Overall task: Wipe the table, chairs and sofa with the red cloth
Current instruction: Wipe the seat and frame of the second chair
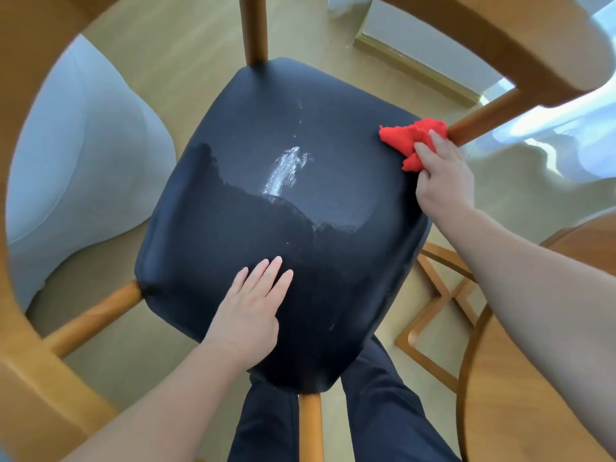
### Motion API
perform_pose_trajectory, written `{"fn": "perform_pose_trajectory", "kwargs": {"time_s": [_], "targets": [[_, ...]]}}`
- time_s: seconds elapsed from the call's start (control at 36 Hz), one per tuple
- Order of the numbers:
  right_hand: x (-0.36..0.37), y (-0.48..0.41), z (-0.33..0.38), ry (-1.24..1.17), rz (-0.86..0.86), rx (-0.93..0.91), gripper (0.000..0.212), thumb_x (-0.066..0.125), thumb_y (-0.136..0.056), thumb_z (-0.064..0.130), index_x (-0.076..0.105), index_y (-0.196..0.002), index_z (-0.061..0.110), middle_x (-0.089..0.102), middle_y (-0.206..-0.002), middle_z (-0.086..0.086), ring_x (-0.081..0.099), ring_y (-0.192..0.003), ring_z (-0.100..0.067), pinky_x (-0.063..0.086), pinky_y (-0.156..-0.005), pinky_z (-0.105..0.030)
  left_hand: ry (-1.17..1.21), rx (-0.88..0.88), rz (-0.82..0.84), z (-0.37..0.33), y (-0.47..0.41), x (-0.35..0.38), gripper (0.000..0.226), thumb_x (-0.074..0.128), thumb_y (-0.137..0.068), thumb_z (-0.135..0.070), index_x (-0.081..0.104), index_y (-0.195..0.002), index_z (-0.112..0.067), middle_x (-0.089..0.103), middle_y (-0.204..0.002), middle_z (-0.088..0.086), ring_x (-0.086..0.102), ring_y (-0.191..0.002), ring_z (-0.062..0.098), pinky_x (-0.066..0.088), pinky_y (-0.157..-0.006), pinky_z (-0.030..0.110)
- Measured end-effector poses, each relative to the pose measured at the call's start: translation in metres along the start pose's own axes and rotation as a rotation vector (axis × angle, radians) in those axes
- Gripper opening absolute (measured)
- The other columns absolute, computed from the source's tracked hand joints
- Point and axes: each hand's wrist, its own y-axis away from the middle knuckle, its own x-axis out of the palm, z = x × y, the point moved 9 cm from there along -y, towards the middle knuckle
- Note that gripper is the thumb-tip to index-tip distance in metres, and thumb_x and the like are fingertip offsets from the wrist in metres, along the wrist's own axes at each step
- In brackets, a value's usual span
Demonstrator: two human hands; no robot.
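Red cloth (413, 141) is bunched and gripped by right hand (443, 181) at the black seat's (266, 201) right edge. Left hand (253, 308) is laid flat on the seat's near part, fingers straight, close together.

Red cloth (405, 138) partly under fingers (425, 154) of right hand (445, 185), table (533, 411) cropped by edge

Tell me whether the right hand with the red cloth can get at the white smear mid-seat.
Probably yes. The right hand grips the red cloth at the seat edge; bare seat lies between it and the white smear, with the left hand resting clear.
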Motion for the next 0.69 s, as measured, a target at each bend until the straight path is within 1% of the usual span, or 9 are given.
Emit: {"fn": "perform_pose_trajectory", "kwargs": {"time_s": [0.06, 0.11, 0.19, 0.25, 0.36, 0.44, 0.5, 0.61, 0.69], "targets": [[0.005, 0.008, 0.009, -0.011, -0.003, -0.018, 0.047, 0.044, -0.091, 0.007, 0.055, -0.135, 0.014, 0.037, -0.151, -0.010, 0.030, -0.140, -0.035, 0.018, -0.116, -0.034, 0.004, 0.006, -0.009, 0.002, 0.001, -0.002, 0.074, 0.064, -0.070, -0.013, 0.044, -0.141, -0.014, 0.039, -0.149, 0.009, 0.039, -0.136, 0.026, 0.030, -0.111, 0.043], [0.009, 0.020, 0.026, -0.013, -0.010, -0.092, 0.047, 0.043, -0.086, 0.007, 0.060, -0.129, 0.011, 0.045, -0.145, -0.014, 0.038, -0.133, -0.042, 0.025, -0.113, -0.043, 0.002, 0.013, -0.011, 0.003, 0.001, -0.003, 0.073, 0.058, -0.076, -0.013, 0.037, -0.145, -0.015, 0.031, -0.153, 0.007, 0.032, -0.140, 0.026, 0.024, -0.114, 0.043], [0.022, 0.046, 0.062, -0.001, 0.004, -0.274, 0.046, 0.037, -0.083, 0.011, 0.067, -0.118, 0.009, 0.056, -0.133, -0.018, 0.050, -0.121, -0.048, 0.038, -0.104, -0.055, 0.001, -0.006, -0.049, 0.007, 0.002, -0.009, 0.074, 0.063, -0.070, -0.012, 0.044, -0.141, -0.013, 0.040, -0.148, 0.009, 0.040, -0.135, 0.026, 0.030, -0.113, 0.043], [0.037, 0.068, 0.092, 0.013, 0.057, -0.425, 0.045, 0.037, -0.082, 0.009, 0.069, -0.114, 0.009, 0.059, -0.131, -0.017, 0.054, -0.117, -0.046, 0.041, -0.099, -0.057, -0.001, -0.021, -0.067, 0.010, 0.002, -0.010, 0.075, 0.069, -0.062, -0.012, 0.051, -0.135, -0.012, 0.047, -0.142, 0.010, 0.047, -0.130, 0.027, 0.030, -0.110, 0.042], [0.075, 0.116, 0.144, 0.091, 0.210, -0.672, 0.044, 0.049, -0.077, 0.002, 0.067, -0.117, 0.010, 0.056, -0.134, -0.016, 0.055, -0.117, -0.043, 0.040, -0.100, -0.056, 0.002, -0.033, -0.104, 0.013, 0.003, -0.012, 0.077, 0.074, -0.056, -0.010, 0.056, -0.130, -0.009, 0.051, -0.138, 0.013, 0.051, -0.126, 0.029, 0.024, -0.104, 0.042], [0.076, 0.121, 0.151, 0.077, 0.213, -0.701, 0.052, 0.042, -0.080, 0.006, 0.058, -0.129, 0.009, 0.049, -0.140, -0.018, 0.052, -0.121, -0.041, 0.041, -0.102, -0.053, 0.002, -0.049, -0.117, 0.017, 0.006, -0.011, 0.076, 0.075, -0.055, -0.011, 0.058, -0.129, -0.008, 0.053, -0.137, 0.014, 0.052, -0.125, 0.030, 0.024, -0.104, 0.042], [0.067, 0.115, 0.147, 0.014, 0.185, -0.722, 0.056, 0.048, -0.078, 0.006, 0.053, -0.135, 0.008, 0.043, -0.144, -0.022, 0.050, -0.122, -0.040, 0.040, -0.103, -0.049, 0.012, -0.059, -0.118, 0.020, 0.008, -0.009, 0.075, 0.075, -0.055, -0.012, 0.058, -0.128, -0.009, 0.053, -0.137, 0.013, 0.052, -0.125, 0.029, 0.025, -0.104, 0.042], [0.059, 0.107, 0.141, 0.178, 0.134, -0.757, 0.044, 0.056, -0.086, 0.031, 0.060, -0.128, 0.020, 0.045, -0.145, -0.015, 0.044, -0.129, -0.041, 0.031, -0.104, -0.055, 0.023, -0.073, -0.146, 0.028, 0.010, -0.007, 0.073, 0.075, -0.056, -0.011, 0.059, -0.127, -0.009, 0.054, -0.135, 0.013, 0.052, -0.125, 0.030, 0.025, -0.104, 0.043], [0.069, 0.114, 0.153, 0.211, 0.149, -0.863, 0.034, 0.054, -0.092, 0.030, 0.064, -0.121, 0.018, 0.052, -0.139, -0.012, 0.044, -0.127, -0.046, 0.033, -0.105, -0.058, 0.036, -0.077, -0.171, 0.033, 0.010, -0.006, 0.072, 0.075, -0.056, -0.010, 0.059, -0.127, -0.008, 0.054, -0.136, 0.014, 0.049, -0.126, 0.030, 0.025, -0.104, 0.043]]}}
